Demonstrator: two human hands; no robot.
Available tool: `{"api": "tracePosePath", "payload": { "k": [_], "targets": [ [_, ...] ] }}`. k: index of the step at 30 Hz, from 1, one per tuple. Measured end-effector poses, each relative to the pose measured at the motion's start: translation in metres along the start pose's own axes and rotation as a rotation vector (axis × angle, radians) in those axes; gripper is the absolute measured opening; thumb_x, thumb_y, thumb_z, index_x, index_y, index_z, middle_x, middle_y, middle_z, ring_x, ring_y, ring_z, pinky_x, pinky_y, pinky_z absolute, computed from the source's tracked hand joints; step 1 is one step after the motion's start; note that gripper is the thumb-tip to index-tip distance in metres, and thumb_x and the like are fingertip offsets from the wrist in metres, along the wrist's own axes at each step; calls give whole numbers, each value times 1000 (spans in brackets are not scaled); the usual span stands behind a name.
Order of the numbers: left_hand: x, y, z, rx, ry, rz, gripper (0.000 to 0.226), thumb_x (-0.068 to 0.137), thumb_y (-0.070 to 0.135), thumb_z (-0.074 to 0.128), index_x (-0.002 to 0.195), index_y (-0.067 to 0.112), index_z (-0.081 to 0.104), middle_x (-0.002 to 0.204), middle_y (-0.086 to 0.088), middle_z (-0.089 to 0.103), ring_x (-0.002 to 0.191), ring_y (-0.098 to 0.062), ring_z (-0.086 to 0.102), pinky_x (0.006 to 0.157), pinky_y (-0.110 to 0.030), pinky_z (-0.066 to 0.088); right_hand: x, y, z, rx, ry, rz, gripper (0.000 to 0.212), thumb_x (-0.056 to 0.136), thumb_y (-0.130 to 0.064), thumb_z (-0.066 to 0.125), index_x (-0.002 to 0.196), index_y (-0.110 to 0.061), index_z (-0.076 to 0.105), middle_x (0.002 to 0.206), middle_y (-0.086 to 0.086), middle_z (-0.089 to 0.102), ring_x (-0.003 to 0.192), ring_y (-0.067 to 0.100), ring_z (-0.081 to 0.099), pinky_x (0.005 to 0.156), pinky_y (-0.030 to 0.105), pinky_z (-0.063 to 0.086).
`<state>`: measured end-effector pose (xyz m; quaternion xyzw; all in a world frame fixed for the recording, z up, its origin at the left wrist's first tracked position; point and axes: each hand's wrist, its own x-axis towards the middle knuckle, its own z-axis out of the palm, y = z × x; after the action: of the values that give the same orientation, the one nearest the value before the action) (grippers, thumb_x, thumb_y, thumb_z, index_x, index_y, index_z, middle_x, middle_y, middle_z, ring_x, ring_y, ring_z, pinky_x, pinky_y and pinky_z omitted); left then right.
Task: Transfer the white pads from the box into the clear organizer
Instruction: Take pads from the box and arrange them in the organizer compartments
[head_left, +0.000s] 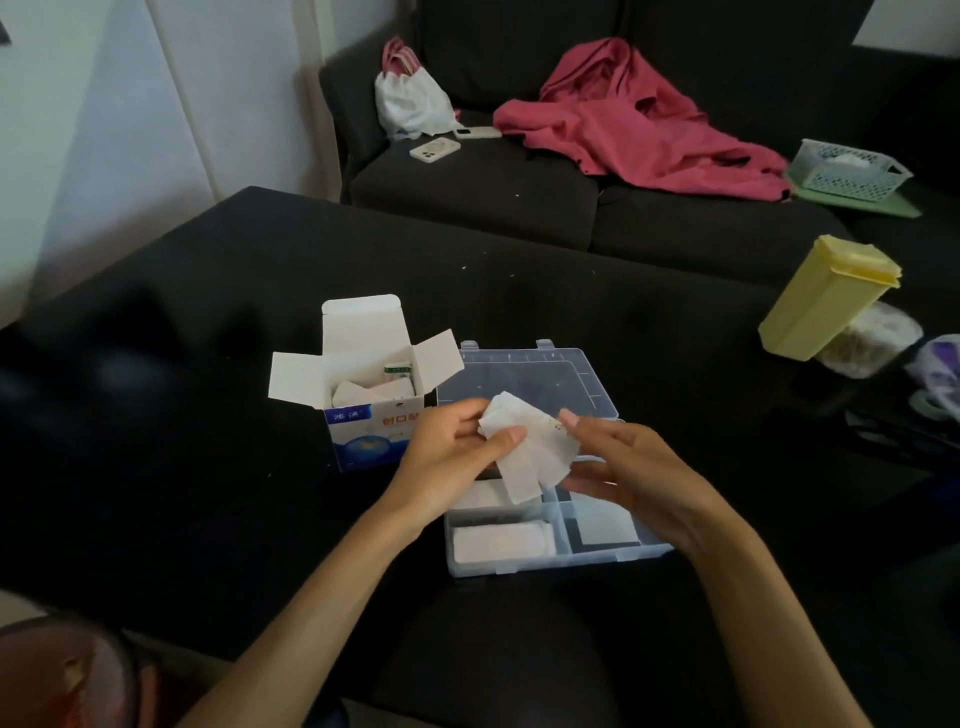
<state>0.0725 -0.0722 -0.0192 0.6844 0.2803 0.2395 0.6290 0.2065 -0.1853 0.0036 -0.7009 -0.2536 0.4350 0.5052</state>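
My left hand (457, 447) pinched a small fan of white pads (530, 452), thumb on top and fingers curled beneath, holding them above the clear organizer (550, 564). My right hand (628, 467) met the far edge of that fan, one fingertip touching the top and the other fingers loosely curved under it; I could not tell whether it truly gripped or only steadied. Below, the organizer lay with its lid (524, 379) thrown back, and white pads already filled its near-left compartment, with more in the cell behind. The box (374, 410) stood just beside it to the left, flaps open, some pads left inside. I judged this the carrying step, mid-transfer. Next I would need to square the fan into a stack and lower it flat into a free compartment.
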Motion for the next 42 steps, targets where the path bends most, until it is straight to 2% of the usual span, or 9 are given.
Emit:
{"api": "tracePosePath", "payload": {
  "k": [4,7,18,20,22,24,27,33,42],
  "targets": [
    [6,-2,-6,74,70,21,18,85,17,66,101,26,60,103,6,67,94,-8,65,72,-22,57,2,9,-30,-399,197,6,22,84,-39,61,99,-23,62,98,-1,65,82,8,62,62,17,48],
    [9,-1,-15,41,122,17,20,86,15,65,105,20,60,106,5,65,96,-9,64,72,-22,58,9,27,-51,-696,413,156,47,86,-37,61,127,-18,47,101,6,59,84,16,57,70,27,45],
    [7,-1,-37,45,159,-59,30,87,16,64,116,17,59,114,3,64,103,-12,63,79,-30,57,12,32,-24,-767,164,184,31,95,-29,49,125,-24,51,95,-4,56,72,7,57,56,19,45],
    [6,1,-35,-9,107,-120,26,87,19,64,112,22,59,108,7,66,96,-8,64,72,-23,58,10,28,-17,-789,272,80,32,94,-34,49,124,-25,51,91,-6,55,70,4,54,54,18,40],
    [4,3,-30,-45,8,-180,20,87,21,64,105,29,59,102,10,67,91,-5,64,67,-20,57,6,19,-8,-650,424,-121,25,94,-37,47,113,-24,54,89,-7,58,71,3,54,55,16,39],
    [3,3,-22,-37,-66,-196,20,86,21,65,100,34,57,99,12,67,88,-4,65,67,-20,57,4,5,6,-409,305,-204,23,94,-41,42,101,-24,57,92,-6,61,76,6,59,57,15,45],
    [2,2,-14,-29,-107,-202,22,86,21,65,94,38,53,91,19,62,79,-1,64,59,-15,54,1,-2,20,-224,38,-123,19,93,-36,48,98,-23,60,94,-9,60,85,8,61,59,14,53],
    [-1,-1,-10,-103,-64,-233,24,80,21,71,101,30,64,92,12,71,80,-1,69,64,-18,56,-2,0,15,-136,84,-152,13,84,-18,64,97,-16,68,83,-10,68,72,2,69,58,17,54],
    [-1,5,-12,-85,-109,-159,19,83,17,68,97,31,66,89,18,72,84,2,68,63,-13,52,-7,-5,4,323,-93,219,28,73,-16,71,100,-11,67,94,9,72,87,21,71,68,33,60]
  ]
}}
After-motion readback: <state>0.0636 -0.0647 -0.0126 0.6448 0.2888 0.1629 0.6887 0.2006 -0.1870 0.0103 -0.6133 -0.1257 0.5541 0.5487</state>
